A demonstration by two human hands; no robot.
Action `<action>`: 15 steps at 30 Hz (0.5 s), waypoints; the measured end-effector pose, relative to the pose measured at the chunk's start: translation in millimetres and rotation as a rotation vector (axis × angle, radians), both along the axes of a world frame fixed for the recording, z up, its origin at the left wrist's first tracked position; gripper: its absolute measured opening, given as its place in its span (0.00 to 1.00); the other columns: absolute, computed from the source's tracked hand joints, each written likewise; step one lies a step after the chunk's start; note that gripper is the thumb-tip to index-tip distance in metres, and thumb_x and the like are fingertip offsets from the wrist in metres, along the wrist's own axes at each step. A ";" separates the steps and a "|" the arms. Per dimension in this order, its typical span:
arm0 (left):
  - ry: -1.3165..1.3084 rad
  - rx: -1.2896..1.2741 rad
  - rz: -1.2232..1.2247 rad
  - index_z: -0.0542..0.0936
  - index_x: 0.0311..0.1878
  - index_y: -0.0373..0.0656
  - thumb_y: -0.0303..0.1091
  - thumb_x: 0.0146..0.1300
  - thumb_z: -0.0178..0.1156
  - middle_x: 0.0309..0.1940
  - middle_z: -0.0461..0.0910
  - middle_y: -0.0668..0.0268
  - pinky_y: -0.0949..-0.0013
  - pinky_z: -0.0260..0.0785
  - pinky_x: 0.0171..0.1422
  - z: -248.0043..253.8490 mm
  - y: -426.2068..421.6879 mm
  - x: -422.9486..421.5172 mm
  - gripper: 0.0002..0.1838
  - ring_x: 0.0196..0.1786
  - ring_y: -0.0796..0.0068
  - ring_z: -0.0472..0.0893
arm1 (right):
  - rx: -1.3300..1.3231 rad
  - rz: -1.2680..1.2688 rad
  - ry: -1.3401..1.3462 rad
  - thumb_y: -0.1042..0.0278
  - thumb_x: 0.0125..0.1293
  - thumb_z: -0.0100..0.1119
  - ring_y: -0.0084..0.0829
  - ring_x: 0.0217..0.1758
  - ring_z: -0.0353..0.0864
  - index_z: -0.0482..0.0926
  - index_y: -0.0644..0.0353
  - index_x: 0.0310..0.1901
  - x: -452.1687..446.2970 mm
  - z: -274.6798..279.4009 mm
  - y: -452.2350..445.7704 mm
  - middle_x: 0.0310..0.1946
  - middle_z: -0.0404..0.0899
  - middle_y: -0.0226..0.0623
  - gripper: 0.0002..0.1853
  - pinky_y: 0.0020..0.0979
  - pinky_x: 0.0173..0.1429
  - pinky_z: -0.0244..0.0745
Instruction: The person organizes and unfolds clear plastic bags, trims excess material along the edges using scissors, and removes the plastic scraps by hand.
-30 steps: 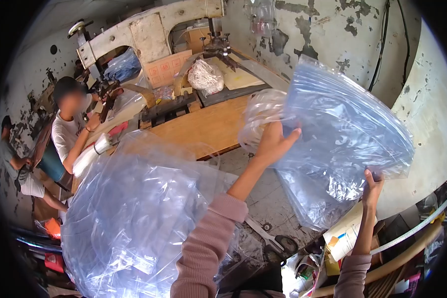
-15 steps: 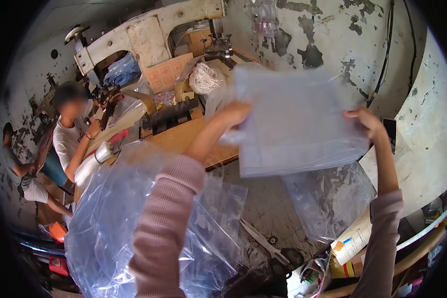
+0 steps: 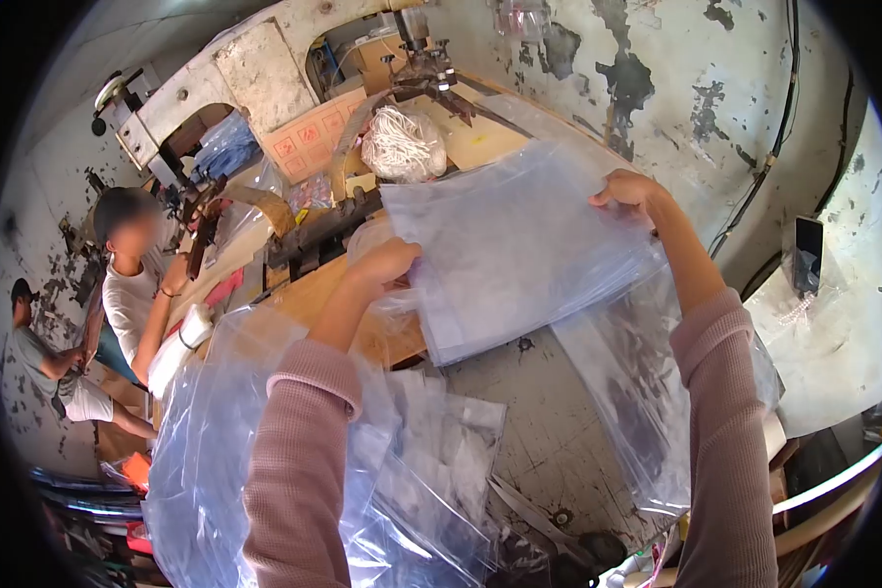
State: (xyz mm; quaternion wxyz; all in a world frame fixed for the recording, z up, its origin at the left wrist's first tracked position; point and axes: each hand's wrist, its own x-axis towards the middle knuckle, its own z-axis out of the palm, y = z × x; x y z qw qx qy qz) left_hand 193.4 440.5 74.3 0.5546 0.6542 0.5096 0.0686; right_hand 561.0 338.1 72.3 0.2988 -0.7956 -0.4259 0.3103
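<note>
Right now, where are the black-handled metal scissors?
In the head view, the scissors lie low, right of centre, on the grey tabletop beside the clear plastic pile.

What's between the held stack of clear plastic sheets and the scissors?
In the head view, just bare, scuffed grey tabletop, with small round fittings in its surface, separates the stack of clear plastic sheets from the scissors.
</note>
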 end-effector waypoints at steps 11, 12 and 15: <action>-0.217 -0.139 0.101 0.69 0.53 0.38 0.30 0.64 0.47 0.44 0.75 0.62 0.61 0.71 0.47 -29.6 32.5 12.9 0.15 0.45 0.69 0.76 | -0.074 0.205 -0.095 0.51 0.53 0.66 0.24 0.13 0.64 0.78 0.63 0.31 23.0 -1.5 16.6 0.19 0.68 0.32 0.20 0.31 0.14 0.55; -0.220 -0.142 0.094 0.69 0.53 0.38 0.30 0.64 0.47 0.44 0.75 0.62 0.61 0.71 0.47 -28.9 32.0 13.2 0.15 0.45 0.69 0.76 | -0.086 0.228 -0.044 0.49 0.54 0.65 0.27 0.18 0.72 0.79 0.63 0.38 24.2 -0.3 15.3 0.25 0.74 0.38 0.22 0.31 0.19 0.65; -0.272 -0.167 0.145 0.69 0.53 0.37 0.28 0.64 0.47 0.43 0.75 0.62 0.62 0.72 0.47 -25.5 26.7 12.1 0.15 0.43 0.68 0.77 | 0.190 -0.098 0.173 0.47 0.57 0.62 0.35 0.43 0.78 0.72 0.64 0.55 19.0 -11.6 -7.5 0.47 0.74 0.50 0.32 0.36 0.44 0.75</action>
